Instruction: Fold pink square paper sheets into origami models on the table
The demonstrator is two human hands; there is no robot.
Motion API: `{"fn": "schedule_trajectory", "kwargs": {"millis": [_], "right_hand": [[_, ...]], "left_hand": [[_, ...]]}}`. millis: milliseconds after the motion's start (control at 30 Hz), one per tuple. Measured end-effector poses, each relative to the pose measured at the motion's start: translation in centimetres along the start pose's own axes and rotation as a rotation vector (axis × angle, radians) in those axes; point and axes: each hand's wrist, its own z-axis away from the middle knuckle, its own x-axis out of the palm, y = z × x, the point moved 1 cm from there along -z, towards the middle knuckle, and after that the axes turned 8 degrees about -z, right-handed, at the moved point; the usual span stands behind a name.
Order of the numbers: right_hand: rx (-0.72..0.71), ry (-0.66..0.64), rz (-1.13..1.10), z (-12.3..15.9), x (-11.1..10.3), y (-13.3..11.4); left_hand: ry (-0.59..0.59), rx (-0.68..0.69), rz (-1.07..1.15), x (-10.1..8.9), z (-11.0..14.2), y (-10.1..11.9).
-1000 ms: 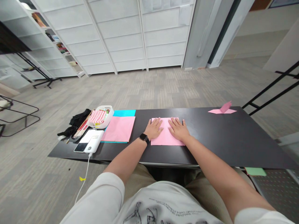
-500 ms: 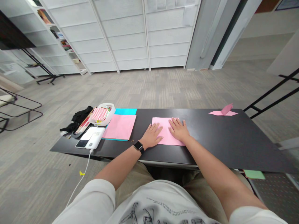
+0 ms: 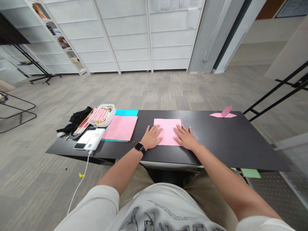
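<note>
Head view, the only one: left hand (image 3: 151, 137) lies flat, palm down, fingers spread wide over the left edge of the pink sheet (image 3: 167, 131); right hand (image 3: 186, 137) is also flat and fanned out, fingers over the right edge. Neither grips anything. Sheet lies flat on the dark table (image 3: 211, 141), in front of the person, between both hands. Main risk, my guess: sheet skids or skews, since the tabletop looks smooth and uneven push from the two palms would turn it. If the hands press toward each other, the middle could buckle; a finger dragging at an edge could crease or curl it. Paper stack (image 3: 121, 126) sits to the left, apart from the sheet; a wide left elbow or forearm might knock it askew. White cord (image 3: 87, 163) drops over the near table edge from the white block (image 3: 95, 140), so a snag there could pull the block off. Folded pink paper (image 3: 226, 112) stands near the far edge, right side; looks light, a careless right-arm sweep could tip it off.
</note>
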Motion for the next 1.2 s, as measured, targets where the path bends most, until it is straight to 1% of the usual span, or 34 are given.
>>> {"fn": "schedule_trajectory", "kwargs": {"millis": [67,133,300,467,600,667,733,967,1067,1200], "right_hand": [[0.004,-0.021,0.028,0.9,0.2,0.1],[0.008,-0.023,0.038,1.2,0.3,0.2],[0.037,0.004,0.035,1.0,0.3,0.3],[0.036,0.016,-0.022,1.0,-0.2,0.2],[0.059,0.089,-0.088,0.7,-0.3,0.5],[0.092,0.136,-0.105,0.5,-0.2,0.8],[0.129,0.157,-0.098,0.2,0.0,0.9],[0.186,0.076,0.006,-0.6,-0.1,0.2],[0.185,0.073,0.022,-0.7,-0.1,0.2],[0.185,0.088,0.022,-0.9,0.1,0.5]], "left_hand": [[-0.009,-0.004,-0.005,-0.1,0.0,0.0],[-0.013,-0.008,-0.008,0.0,0.0,-0.1],[-0.023,-0.002,-0.003,0.0,-0.2,-0.1],[-0.040,-0.029,0.013,-0.1,-0.4,-0.1],[-0.054,-0.015,0.006,-0.1,-0.5,-0.2],[-0.047,-0.008,-0.002,0.1,-0.4,-0.3],[-0.031,-0.005,-0.009,0.3,-0.4,-0.3],[0.025,0.012,0.010,0.4,-0.4,-0.2],[0.041,0.011,0.014,0.3,-0.3,-0.1],[0.031,0.012,0.012,0.1,-0.2,0.0]]}}
